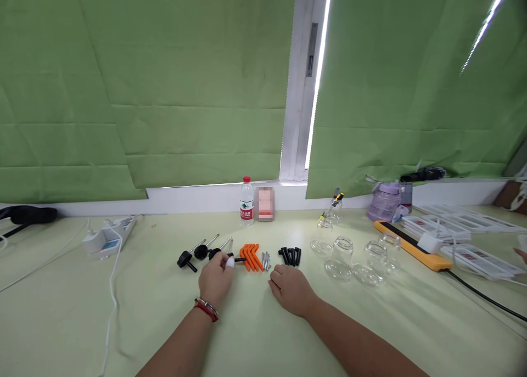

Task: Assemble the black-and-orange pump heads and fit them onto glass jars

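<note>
My left hand (pixel 216 278) is closed in a pinch on a black grinder-like part, whose short black stem (pixel 239 259) sticks out to the right of the fingertips. Beside that hand lie similar parts with round black heads (pixel 185 259) and thin metal rods (pixel 212 240). A row of bent orange pieces (pixel 251 257) sits just right of the stem, followed by several small metal screws or pins (pixel 265 261). My right hand (pixel 292 289) rests on the table with its fingers curled in, just in front of several short black handles (pixel 292 255); nothing shows in it.
Glass jars (pixel 341 256) stand on the right, near an orange power strip (pixel 411 245) and white printed sheets (pixel 481 259). At the back are a water bottle (pixel 247 204) and a pink box (pixel 265 204). A white power strip (pixel 109 237) trails a cable on the left.
</note>
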`<state>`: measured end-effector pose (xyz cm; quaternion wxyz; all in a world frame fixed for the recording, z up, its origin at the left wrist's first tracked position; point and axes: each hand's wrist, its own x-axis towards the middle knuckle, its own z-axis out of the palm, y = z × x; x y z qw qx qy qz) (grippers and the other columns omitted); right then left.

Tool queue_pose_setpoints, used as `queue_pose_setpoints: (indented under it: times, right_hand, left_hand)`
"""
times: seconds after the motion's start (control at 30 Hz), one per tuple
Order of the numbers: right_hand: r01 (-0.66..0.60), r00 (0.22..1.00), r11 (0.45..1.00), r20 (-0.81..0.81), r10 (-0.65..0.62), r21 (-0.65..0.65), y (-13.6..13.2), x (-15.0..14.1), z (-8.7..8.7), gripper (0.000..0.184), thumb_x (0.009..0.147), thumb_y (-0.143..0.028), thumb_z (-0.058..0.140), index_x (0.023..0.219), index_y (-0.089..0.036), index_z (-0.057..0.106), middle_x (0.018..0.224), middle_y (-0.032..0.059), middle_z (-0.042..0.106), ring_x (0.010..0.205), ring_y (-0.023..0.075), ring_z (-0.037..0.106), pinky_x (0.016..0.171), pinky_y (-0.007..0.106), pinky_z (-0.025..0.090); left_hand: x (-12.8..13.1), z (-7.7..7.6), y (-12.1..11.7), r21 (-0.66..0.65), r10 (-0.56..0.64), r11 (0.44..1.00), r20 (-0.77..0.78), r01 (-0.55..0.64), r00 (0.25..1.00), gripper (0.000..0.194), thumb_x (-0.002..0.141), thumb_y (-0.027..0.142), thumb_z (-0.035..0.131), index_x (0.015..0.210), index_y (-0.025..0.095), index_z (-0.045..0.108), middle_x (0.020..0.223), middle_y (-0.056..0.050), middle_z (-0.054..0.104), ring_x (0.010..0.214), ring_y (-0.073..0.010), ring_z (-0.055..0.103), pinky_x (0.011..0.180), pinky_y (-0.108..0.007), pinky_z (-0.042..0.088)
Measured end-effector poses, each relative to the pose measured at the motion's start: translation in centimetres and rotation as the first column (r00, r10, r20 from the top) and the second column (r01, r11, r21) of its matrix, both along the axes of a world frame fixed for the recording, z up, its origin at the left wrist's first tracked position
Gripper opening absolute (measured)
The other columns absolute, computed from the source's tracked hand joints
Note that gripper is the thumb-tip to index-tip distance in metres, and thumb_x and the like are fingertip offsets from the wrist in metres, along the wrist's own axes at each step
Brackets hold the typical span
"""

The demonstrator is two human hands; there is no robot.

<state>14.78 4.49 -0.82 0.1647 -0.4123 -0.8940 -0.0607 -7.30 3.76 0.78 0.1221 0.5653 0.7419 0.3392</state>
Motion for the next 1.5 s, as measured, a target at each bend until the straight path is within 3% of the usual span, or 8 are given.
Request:
queue_pose_setpoints:
  times: [0.07,0.17,0.27,0.43,0.7,1.0,1.27,1.5]
  right_hand:
    - [0.017,0.996,1.000,-0.085,-0.015,0.023,0.3,-0.3,0.5,0.019,0.088,-0.021,0.042,0.086,-0.018,0.061,0.093,0.0069,0.060,0.087,0.0200,0.053,0.076,0.031,0.040]
    - [0.094,0.968,0.995,-0.235,-0.087,0.017,1.5,-1.3,1.0,0.018,0.086,-0.020,0.045,0.091,-0.018,0.062,0.111,0.0092,0.057,0.103,0.0221,0.048,0.089,0.034,0.037]
    - [0.198,0.929,0.978,-0.304,-0.210,-0.072,3.2,-2.9,0.9,0.019,0.086,-0.025,0.048,0.084,-0.018,0.066,0.121,0.0108,0.054,0.113,0.0261,0.044,0.091,0.037,0.036]
    - [0.268,0.911,0.946,-0.270,-0.311,-0.185,5.0,-5.3,0.4,0.017,0.080,-0.026,0.054,0.077,-0.018,0.069,0.116,0.0119,0.057,0.113,0.0293,0.044,0.090,0.040,0.035]
    - [0.264,0.911,0.932,-0.253,-0.325,-0.247,5.4,-5.8,0.1,0.020,0.081,-0.022,0.052,0.072,-0.017,0.069,0.116,0.0109,0.059,0.112,0.0264,0.045,0.091,0.038,0.032]
    - [0.253,0.908,0.937,-0.276,-0.315,-0.240,5.6,-5.9,-0.1,0.022,0.080,-0.016,0.049,0.069,-0.017,0.068,0.115,0.0096,0.061,0.111,0.0254,0.047,0.089,0.036,0.032]
    - [0.235,0.914,0.946,-0.281,-0.293,-0.222,5.3,-6.1,-0.1,0.020,0.078,-0.018,0.053,0.063,-0.018,0.066,0.110,0.0070,0.062,0.108,0.0247,0.049,0.087,0.036,0.032]
    - [0.244,0.903,0.947,-0.307,-0.301,-0.209,5.3,-6.2,-0.3,0.020,0.077,-0.015,0.051,0.064,-0.018,0.066,0.112,0.0075,0.063,0.108,0.0244,0.049,0.088,0.035,0.032]
  left_hand:
    - [-0.6,0.1,0.4,-0.013,0.107,0.994,0.026,-0.106,0.994,0.032,0.081,0.051,0.039,0.081,0.022,0.053,0.070,-0.001,0.062,0.065,-0.0183,0.058,0.052,-0.026,0.035]
    - [-1.1,0.0,0.8,-0.055,0.163,0.985,0.042,-0.161,0.986,0.042,0.077,0.061,0.041,0.079,0.022,0.054,0.074,-0.004,0.065,0.068,-0.0213,0.061,0.051,-0.027,0.036]
    - [-1.1,-0.1,0.9,-0.086,0.142,0.987,0.029,-0.139,0.989,0.045,0.075,0.064,0.043,0.082,0.022,0.059,0.083,-0.006,0.068,0.075,-0.0236,0.063,0.053,-0.028,0.037]
    - [-0.9,-0.2,0.9,-0.124,0.083,0.989,-0.019,-0.085,0.996,0.040,0.076,0.058,0.045,0.086,0.024,0.063,0.092,-0.006,0.070,0.082,-0.0246,0.064,0.054,-0.028,0.037]
    - [-1.0,-0.4,1.3,-0.189,0.103,0.975,-0.086,-0.117,0.991,0.022,0.076,0.042,0.048,0.075,0.023,0.059,0.083,-0.007,0.070,0.077,-0.0256,0.063,0.055,-0.029,0.038]
    - [-1.1,-0.1,1.5,-0.199,0.118,0.971,-0.098,-0.136,0.988,0.022,0.078,0.040,0.044,0.074,0.022,0.057,0.084,-0.009,0.068,0.078,-0.0270,0.062,0.056,-0.032,0.039]
    - [-1.5,-0.2,1.5,-0.137,0.147,0.979,-0.040,-0.151,0.988,0.020,0.080,0.035,0.044,0.079,0.021,0.059,0.086,-0.010,0.069,0.082,-0.0281,0.063,0.058,-0.032,0.041]
    - [-2.2,-1.6,2.3,-0.050,0.165,0.985,0.064,-0.162,0.984,0.018,0.081,0.029,0.044,0.082,0.019,0.060,0.085,-0.011,0.069,0.083,-0.0266,0.064,0.067,-0.033,0.045]
